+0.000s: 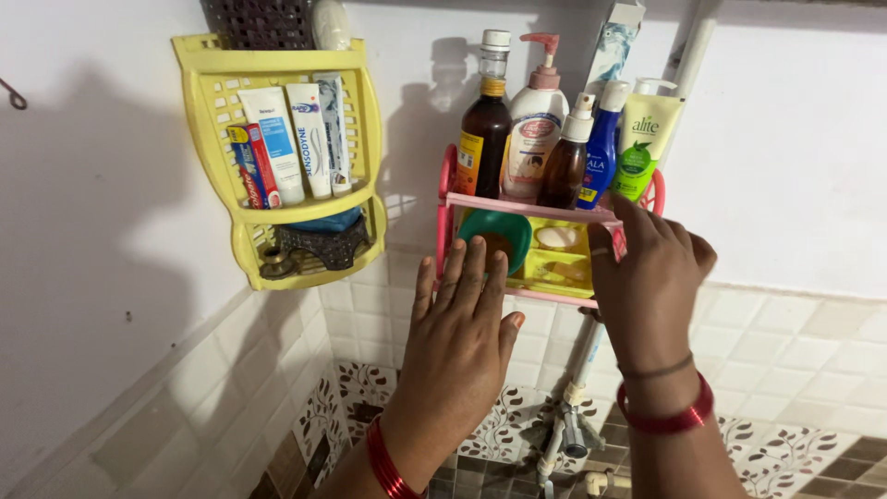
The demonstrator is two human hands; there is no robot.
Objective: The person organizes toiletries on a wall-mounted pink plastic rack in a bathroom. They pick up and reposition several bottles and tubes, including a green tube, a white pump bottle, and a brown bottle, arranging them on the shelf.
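From the head camera, the left hand (459, 319) is raised flat with fingers spread and nothing in it, its fingertips at the front of the pink wall shelf (517, 207), just below the green soap dish (499, 236) on the lower tier. The right hand (647, 273) curls its fingers over the shelf's upper front rail at the right end, gripping the rail. A yellow soap tray (559, 263) with pale soap pieces sits beside the green dish, partly hidden by the right hand. On the upper tier stand a dark brown bottle (484, 139), a white pump bottle (536, 129), a blue bottle (602, 152) and a green tube (644, 139), crowded together. To the left, well apart, a yellow rack (212, 139) holds toothpaste tubes (296, 139). White pipes (577, 388) run down the tiled wall below the shelf.
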